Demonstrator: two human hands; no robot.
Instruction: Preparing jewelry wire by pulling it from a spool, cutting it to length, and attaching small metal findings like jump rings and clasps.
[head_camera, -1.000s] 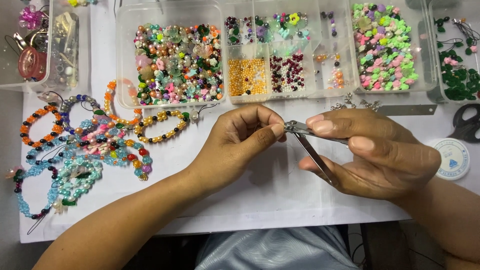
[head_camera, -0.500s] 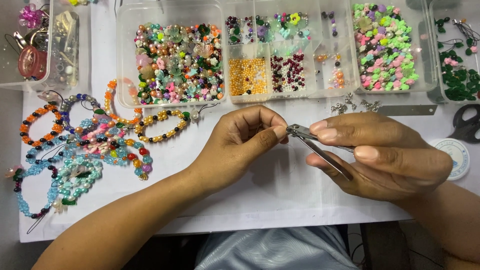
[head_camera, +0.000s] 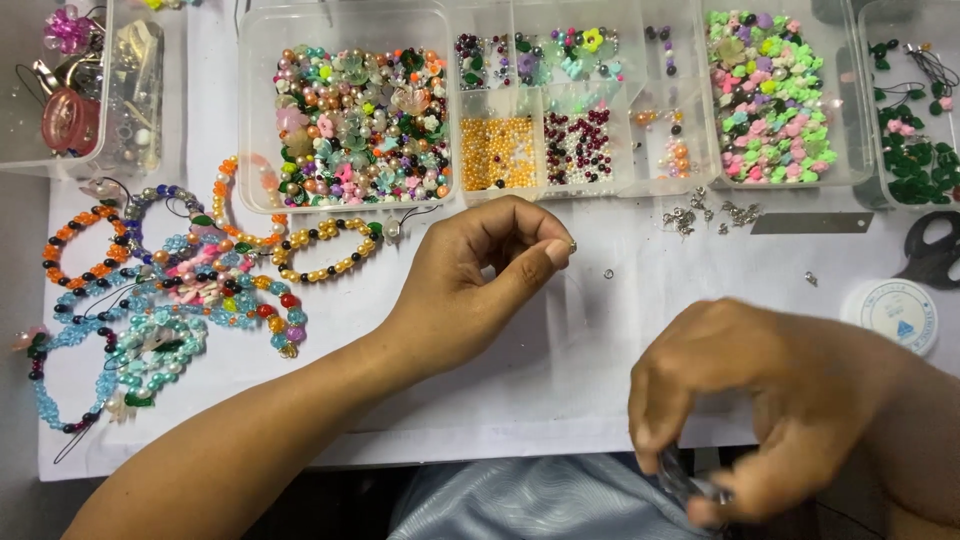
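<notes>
My left hand (head_camera: 480, 285) hovers over the white sheet (head_camera: 560, 390) with thumb and forefinger pinched on a tiny metal ring (head_camera: 572, 244). My right hand (head_camera: 770, 400) is low at the front right, past the sheet's front edge, and blurred. It is closed around slim metal pliers (head_camera: 688, 488), whose dark tip shows below the fingers. The two hands are well apart. A loose small ring (head_camera: 608, 272) lies on the sheet just right of my left fingertips.
Clear compartment boxes of mixed beads (head_camera: 350, 110), gold and dark red beads (head_camera: 540, 150) and flower beads (head_camera: 770, 95) line the back. Several finished beaded bracelets (head_camera: 180, 290) lie at the left. Metal findings (head_camera: 700, 212), scissors (head_camera: 935, 250) and a thread spool (head_camera: 895, 312) sit at the right.
My right hand has pulled the pliers away from my left fingertips, down and toward me to the front right. My left hand stays in place, still pinched.
</notes>
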